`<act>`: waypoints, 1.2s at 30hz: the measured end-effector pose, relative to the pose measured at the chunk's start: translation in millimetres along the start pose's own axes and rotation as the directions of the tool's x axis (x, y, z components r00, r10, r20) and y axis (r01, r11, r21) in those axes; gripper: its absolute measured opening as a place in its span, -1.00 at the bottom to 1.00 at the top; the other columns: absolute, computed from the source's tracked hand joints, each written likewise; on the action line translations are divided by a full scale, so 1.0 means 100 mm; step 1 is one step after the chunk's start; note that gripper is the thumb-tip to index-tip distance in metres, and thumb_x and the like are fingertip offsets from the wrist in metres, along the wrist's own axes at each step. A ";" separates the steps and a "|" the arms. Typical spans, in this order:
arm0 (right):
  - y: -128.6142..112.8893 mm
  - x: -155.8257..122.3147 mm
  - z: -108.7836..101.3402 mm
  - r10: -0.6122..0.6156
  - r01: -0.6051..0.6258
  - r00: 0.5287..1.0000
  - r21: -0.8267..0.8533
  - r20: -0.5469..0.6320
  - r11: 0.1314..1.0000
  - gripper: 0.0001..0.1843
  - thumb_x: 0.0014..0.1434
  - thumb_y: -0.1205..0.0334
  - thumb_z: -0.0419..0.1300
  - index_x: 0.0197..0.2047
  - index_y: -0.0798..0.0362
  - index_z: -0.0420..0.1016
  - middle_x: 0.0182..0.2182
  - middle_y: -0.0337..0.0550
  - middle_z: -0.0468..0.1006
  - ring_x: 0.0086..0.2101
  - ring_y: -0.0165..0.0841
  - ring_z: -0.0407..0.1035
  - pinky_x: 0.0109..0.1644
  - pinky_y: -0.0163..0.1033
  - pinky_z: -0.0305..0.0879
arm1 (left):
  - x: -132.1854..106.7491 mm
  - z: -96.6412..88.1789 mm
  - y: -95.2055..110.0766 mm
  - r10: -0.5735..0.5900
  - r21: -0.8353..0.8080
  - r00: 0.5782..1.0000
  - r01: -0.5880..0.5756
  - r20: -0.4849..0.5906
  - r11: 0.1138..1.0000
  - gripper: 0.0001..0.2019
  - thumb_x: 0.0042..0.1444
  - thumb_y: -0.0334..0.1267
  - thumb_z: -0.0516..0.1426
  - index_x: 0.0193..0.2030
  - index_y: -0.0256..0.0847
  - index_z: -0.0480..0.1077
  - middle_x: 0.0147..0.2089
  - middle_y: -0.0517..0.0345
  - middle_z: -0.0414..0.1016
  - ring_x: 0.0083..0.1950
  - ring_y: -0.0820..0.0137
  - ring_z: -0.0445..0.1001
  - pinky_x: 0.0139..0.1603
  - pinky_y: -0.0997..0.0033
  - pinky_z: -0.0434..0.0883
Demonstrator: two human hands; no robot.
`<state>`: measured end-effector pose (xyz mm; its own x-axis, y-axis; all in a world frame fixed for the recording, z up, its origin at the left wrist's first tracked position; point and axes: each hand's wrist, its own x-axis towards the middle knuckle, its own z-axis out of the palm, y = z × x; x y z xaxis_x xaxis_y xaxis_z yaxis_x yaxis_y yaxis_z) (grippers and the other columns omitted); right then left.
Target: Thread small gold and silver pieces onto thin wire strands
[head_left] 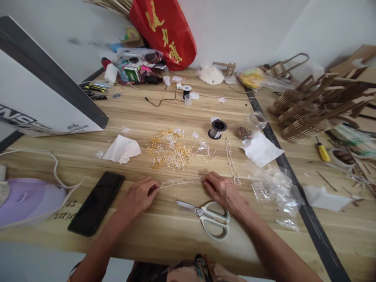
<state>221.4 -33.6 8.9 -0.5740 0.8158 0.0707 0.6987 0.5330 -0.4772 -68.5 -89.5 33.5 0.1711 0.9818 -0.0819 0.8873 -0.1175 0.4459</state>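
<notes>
A thin beaded chain (181,181) lies stretched in a narrow double strand just above the table. My left hand (143,192) pinches its left end between thumb and fingers. At the other end my right hand (219,188) has its fingers closed on the chain. Scissors (202,215) with pale handles lie below the chain, blades toward the left. Beyond the chain is a pile of gold and silver beads (173,152), with short silver pins (204,148) beside it. A second beaded chain (230,162) rests right of the pile.
A black phone (96,203) lies left of my left arm. Behind the beads stand a wire spool (217,129) and a jar of mixed beads (249,127). Clear plastic bags (276,188) lie right of my right hand. Brown slatted pieces (311,105) are stacked far right.
</notes>
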 end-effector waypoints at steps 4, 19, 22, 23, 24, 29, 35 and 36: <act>0.00 0.00 -0.01 -0.005 0.005 1.000 0.002 0.005 1.000 -0.84 0.30 0.30 -0.04 -0.24 0.05 0.36 -0.34 -0.15 0.47 -0.39 -0.39 0.37 -0.31 -0.33 0.20 | 0.01 0.01 0.01 -0.020 -0.002 0.999 0.020 0.026 1.000 -0.87 0.16 -0.29 0.02 -0.33 -0.21 0.38 -0.31 0.13 0.45 -0.25 0.34 0.40 -0.19 0.36 0.29; 0.02 0.00 -0.01 -0.010 0.010 1.000 -0.002 -0.013 1.000 -0.86 0.29 0.31 -0.01 -0.22 0.04 0.36 -0.32 -0.16 0.47 -0.40 -0.41 0.38 -0.33 -0.35 0.18 | -0.01 0.06 -0.02 -0.015 -0.053 1.000 0.015 0.006 0.998 -0.84 0.15 -0.29 0.01 -0.37 -0.20 0.38 -0.31 0.13 0.46 -0.24 0.33 0.42 -0.17 0.36 0.29; 0.02 0.01 -0.01 0.000 0.000 1.000 -0.008 -0.016 1.000 -0.86 0.30 0.30 -0.01 -0.24 0.04 0.36 -0.35 -0.17 0.47 -0.42 -0.41 0.37 -0.37 -0.36 0.16 | -0.02 0.07 -0.04 -0.019 -0.066 1.000 0.018 -0.005 0.998 -0.83 0.16 -0.27 0.01 -0.37 -0.20 0.38 -0.32 0.14 0.45 -0.25 0.34 0.42 -0.18 0.36 0.29; 0.01 0.01 -0.01 0.001 -0.001 1.000 -0.012 -0.016 1.000 -0.85 0.30 0.30 -0.02 -0.25 0.04 0.36 -0.35 -0.17 0.46 -0.43 -0.41 0.37 -0.37 -0.36 0.16 | -0.02 0.07 -0.05 -0.022 -0.068 1.000 0.022 -0.004 0.997 -0.83 0.17 -0.26 0.00 -0.37 -0.20 0.38 -0.32 0.14 0.45 -0.25 0.33 0.42 -0.18 0.36 0.29; 0.01 0.01 -0.01 0.000 -0.001 1.000 -0.015 -0.017 1.000 -0.84 0.30 0.29 -0.03 -0.25 0.04 0.36 -0.36 -0.17 0.46 -0.43 -0.42 0.36 -0.38 -0.36 0.16 | -0.02 0.07 -0.05 -0.026 -0.067 1.000 0.026 -0.002 0.997 -0.82 0.17 -0.25 0.00 -0.36 -0.20 0.38 -0.31 0.14 0.46 -0.25 0.33 0.42 -0.18 0.36 0.29; 0.01 0.01 -0.02 -0.015 0.015 1.000 -0.002 -0.011 1.000 -0.84 0.30 0.30 -0.03 -0.26 0.05 0.35 -0.37 -0.18 0.46 -0.42 -0.41 0.36 -0.36 -0.35 0.17 | -0.03 0.06 -0.05 -0.038 -0.037 0.999 0.039 0.009 0.999 -0.80 0.19 -0.22 -0.01 -0.34 -0.21 0.39 -0.30 0.12 0.46 -0.21 0.30 0.43 -0.13 0.33 0.29; 0.02 0.01 -0.01 -0.019 0.019 1.000 0.011 -0.023 1.000 -0.84 0.30 0.31 -0.03 -0.26 0.05 0.35 -0.36 -0.16 0.46 -0.43 -0.41 0.36 -0.36 -0.34 0.19 | -0.03 0.06 -0.06 -0.041 -0.006 0.999 0.041 0.029 0.999 -0.75 0.22 -0.18 -0.04 -0.34 -0.21 0.38 -0.29 0.10 0.47 -0.18 0.27 0.42 -0.09 0.29 0.29; 0.02 0.01 -0.01 -0.022 0.022 1.000 0.016 -0.022 1.000 -0.84 0.30 0.31 -0.03 -0.26 0.05 0.35 -0.35 -0.16 0.46 -0.42 -0.41 0.36 -0.35 -0.34 0.19 | -0.03 0.05 -0.06 -0.042 -0.004 0.999 0.042 0.033 0.999 -0.75 0.22 -0.17 -0.05 -0.34 -0.21 0.38 -0.29 0.10 0.47 -0.18 0.26 0.42 -0.08 0.28 0.29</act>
<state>222.6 -31.2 9.1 -0.5797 0.8086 0.1005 0.6788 0.5475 -0.4893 -71.7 -92.2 26.5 0.1475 0.9805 -0.1295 0.8922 -0.0754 0.4453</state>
